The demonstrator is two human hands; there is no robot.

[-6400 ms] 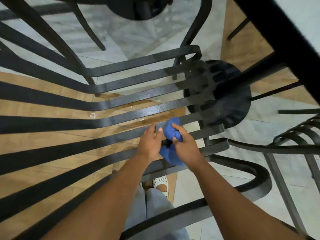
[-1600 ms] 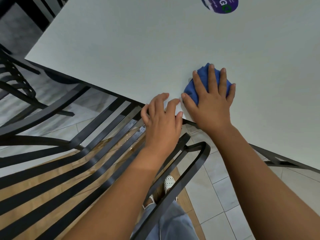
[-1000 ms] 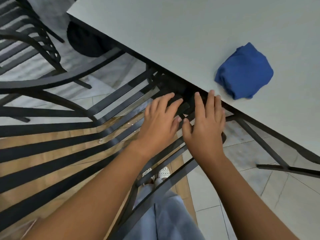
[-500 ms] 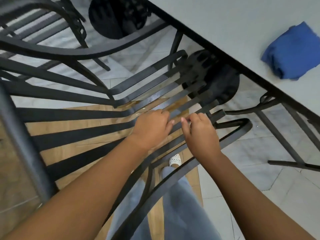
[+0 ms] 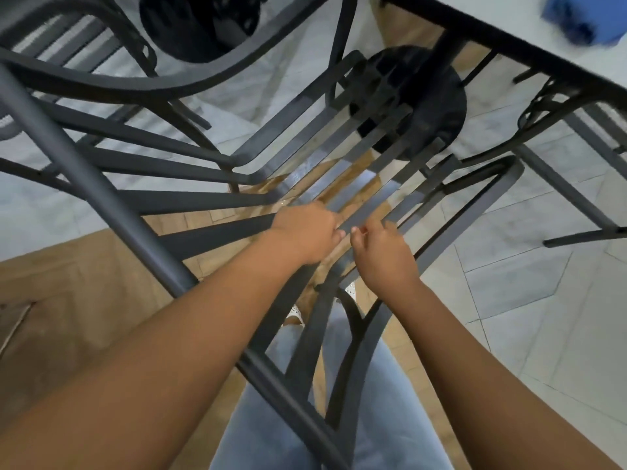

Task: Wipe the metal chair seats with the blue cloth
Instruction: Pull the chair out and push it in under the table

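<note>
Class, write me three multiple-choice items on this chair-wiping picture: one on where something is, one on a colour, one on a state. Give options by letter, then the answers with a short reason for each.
1. Where is the cloth?
A. On the table
B. In the right hand
C. On the floor

2. What colour is the cloth?
A. Red
B. Blue
C. White

3. What are the two hands doing?
A. Hanging free at the sides
B. Holding slats of the chair
C. Resting flat on the table

Answers:
1. A: the cloth lies on the pale table at the top right, away from both hands.
2. B: it shows blue against the tabletop.
3. B: the left hand and the right hand have fingers curled on the dark slats of the chair.
</note>
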